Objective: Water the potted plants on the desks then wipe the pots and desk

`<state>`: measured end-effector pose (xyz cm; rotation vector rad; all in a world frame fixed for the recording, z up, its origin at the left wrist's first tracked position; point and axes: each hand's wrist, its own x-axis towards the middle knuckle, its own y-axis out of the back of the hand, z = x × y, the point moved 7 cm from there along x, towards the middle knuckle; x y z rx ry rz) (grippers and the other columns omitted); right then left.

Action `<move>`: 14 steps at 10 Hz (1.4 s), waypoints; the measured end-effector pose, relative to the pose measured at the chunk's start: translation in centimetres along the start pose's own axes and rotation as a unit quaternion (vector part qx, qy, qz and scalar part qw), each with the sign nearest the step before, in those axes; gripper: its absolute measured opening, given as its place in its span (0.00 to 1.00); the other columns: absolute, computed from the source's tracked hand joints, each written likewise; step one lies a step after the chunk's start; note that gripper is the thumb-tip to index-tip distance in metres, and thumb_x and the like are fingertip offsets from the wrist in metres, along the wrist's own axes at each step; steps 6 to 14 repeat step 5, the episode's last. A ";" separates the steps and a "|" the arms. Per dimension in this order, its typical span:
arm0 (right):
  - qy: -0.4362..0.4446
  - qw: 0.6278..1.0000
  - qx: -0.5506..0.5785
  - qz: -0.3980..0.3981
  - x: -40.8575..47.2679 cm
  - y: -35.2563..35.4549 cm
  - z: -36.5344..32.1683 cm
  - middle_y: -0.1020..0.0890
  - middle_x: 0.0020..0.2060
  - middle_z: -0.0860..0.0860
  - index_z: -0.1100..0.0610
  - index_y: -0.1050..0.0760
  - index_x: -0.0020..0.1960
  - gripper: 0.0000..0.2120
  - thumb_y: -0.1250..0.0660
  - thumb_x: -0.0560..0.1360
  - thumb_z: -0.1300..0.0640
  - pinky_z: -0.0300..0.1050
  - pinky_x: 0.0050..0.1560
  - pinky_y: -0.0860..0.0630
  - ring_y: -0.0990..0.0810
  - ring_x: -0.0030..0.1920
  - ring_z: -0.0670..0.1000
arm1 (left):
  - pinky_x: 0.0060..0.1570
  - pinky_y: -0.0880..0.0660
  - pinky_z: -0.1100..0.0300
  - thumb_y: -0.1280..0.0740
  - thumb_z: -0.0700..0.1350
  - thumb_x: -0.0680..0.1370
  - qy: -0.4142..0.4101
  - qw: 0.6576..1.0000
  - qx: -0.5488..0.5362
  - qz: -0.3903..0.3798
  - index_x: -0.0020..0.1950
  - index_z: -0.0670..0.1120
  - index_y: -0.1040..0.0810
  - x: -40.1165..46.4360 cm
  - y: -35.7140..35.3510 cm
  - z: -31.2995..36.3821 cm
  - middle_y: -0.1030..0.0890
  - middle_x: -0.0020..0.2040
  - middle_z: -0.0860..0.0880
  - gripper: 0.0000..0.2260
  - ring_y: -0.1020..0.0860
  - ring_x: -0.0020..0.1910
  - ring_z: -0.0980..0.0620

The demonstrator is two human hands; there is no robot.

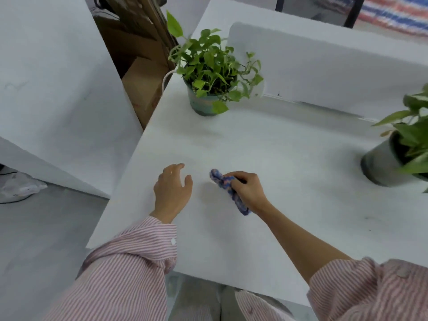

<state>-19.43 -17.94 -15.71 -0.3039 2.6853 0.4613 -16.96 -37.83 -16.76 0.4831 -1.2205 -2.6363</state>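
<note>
A white desk [289,172] fills the middle of the view. A leafy green plant in a grey-green pot [203,103] stands near the desk's far left corner. A second plant in a dark grey pot [382,163] stands at the right edge, partly cut off. My right hand [246,189] grips a bunched blue and pink cloth [228,187] down on the desk surface. My left hand [172,186] hovers just left of it with loosely curved fingers, holding nothing.
A white divider panel [324,66] stands along the desk's back edge. Another white desk [46,89] lies to the left across a gap, with cardboard boxes [143,79] in it. A white cable [165,78] hangs by the desk's left edge. Grey floor [34,239] lies lower left.
</note>
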 end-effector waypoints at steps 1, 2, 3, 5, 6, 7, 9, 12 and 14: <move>0.000 0.997 0.010 0.072 -2.2 5.6 1.0 0.23 0.26 0.50 0.62 0.22 0.40 0.08 0.40 0.73 0.64 0.42 0.32 0.29 0.26 0.27 0.50 | 0.65 0.36 0.49 0.40 0.48 0.79 -0.061 0.996 0.043 -0.042 0.70 0.46 0.34 -0.9 -4.4 5.4 0.34 0.71 0.44 0.20 0.34 0.68 0.43; 0.035 0.985 -0.087 0.142 -4.1 10.8 2.9 0.20 0.34 0.52 0.59 0.24 0.41 0.09 0.43 0.70 0.62 0.48 0.40 0.27 0.22 0.37 0.55 | 0.69 0.41 0.47 0.42 0.50 0.79 -0.105 0.987 0.091 -0.082 0.73 0.48 0.39 -2.7 -8.9 9.9 0.40 0.74 0.44 0.22 0.41 0.72 0.44; 0.116 0.927 -0.298 0.198 -5.6 14.0 6.3 0.19 0.50 0.54 0.56 0.20 0.49 0.14 0.42 0.69 0.57 0.52 0.56 0.28 0.21 0.53 0.59 | 0.71 0.46 0.44 0.44 0.51 0.80 -0.129 0.973 0.152 -0.115 0.75 0.50 0.44 -5.2 -13.2 12.6 0.47 0.77 0.46 0.24 0.49 0.75 0.44; 0.044 0.919 -0.389 0.039 -7.2 15.3 12.1 0.48 0.76 0.51 0.48 0.46 0.75 0.27 0.43 0.78 0.50 0.61 0.73 0.57 0.55 0.76 0.55 | 0.68 0.54 0.33 0.46 0.57 0.79 -0.164 0.936 0.275 -0.148 0.76 0.55 0.53 -10.1 -19.8 12.9 0.57 0.78 0.48 0.28 0.60 0.75 0.42; 0.044 0.919 -0.389 0.039 -7.2 15.3 12.1 0.48 0.76 0.51 0.48 0.46 0.75 0.27 0.43 0.78 0.50 0.61 0.73 0.57 0.55 0.76 0.55 | 0.68 0.54 0.33 0.46 0.57 0.79 -0.164 0.936 0.275 -0.148 0.76 0.55 0.53 -10.1 -19.8 12.9 0.57 0.78 0.48 0.28 0.60 0.75 0.42; 0.044 0.919 -0.389 0.039 -7.2 15.3 12.1 0.48 0.76 0.51 0.48 0.46 0.75 0.27 0.43 0.78 0.50 0.61 0.73 0.57 0.55 0.76 0.55 | 0.68 0.54 0.33 0.46 0.57 0.79 -0.164 0.936 0.275 -0.148 0.76 0.55 0.53 -10.1 -19.8 12.9 0.57 0.78 0.48 0.28 0.60 0.75 0.42; 0.044 0.919 -0.389 0.039 -7.2 15.3 12.1 0.48 0.76 0.51 0.48 0.46 0.75 0.27 0.43 0.78 0.50 0.61 0.73 0.57 0.55 0.76 0.55 | 0.68 0.54 0.33 0.46 0.57 0.79 -0.164 0.936 0.275 -0.148 0.76 0.55 0.53 -10.1 -19.8 12.9 0.57 0.78 0.48 0.28 0.60 0.75 0.42; 0.044 0.919 -0.389 0.039 -7.2 15.3 12.1 0.48 0.76 0.51 0.48 0.46 0.75 0.27 0.43 0.78 0.50 0.61 0.73 0.57 0.55 0.76 0.55 | 0.68 0.54 0.33 0.46 0.57 0.79 -0.164 0.936 0.275 -0.148 0.76 0.55 0.53 -10.1 -19.8 12.9 0.57 0.78 0.48 0.28 0.60 0.75 0.42; 0.044 0.919 -0.389 0.039 -7.2 15.3 12.1 0.48 0.76 0.51 0.48 0.46 0.75 0.27 0.43 0.78 0.50 0.61 0.73 0.57 0.55 0.76 0.55 | 0.68 0.54 0.33 0.46 0.57 0.79 -0.164 0.936 0.275 -0.148 0.76 0.55 0.53 -10.1 -19.8 12.9 0.57 0.78 0.48 0.28 0.60 0.75 0.42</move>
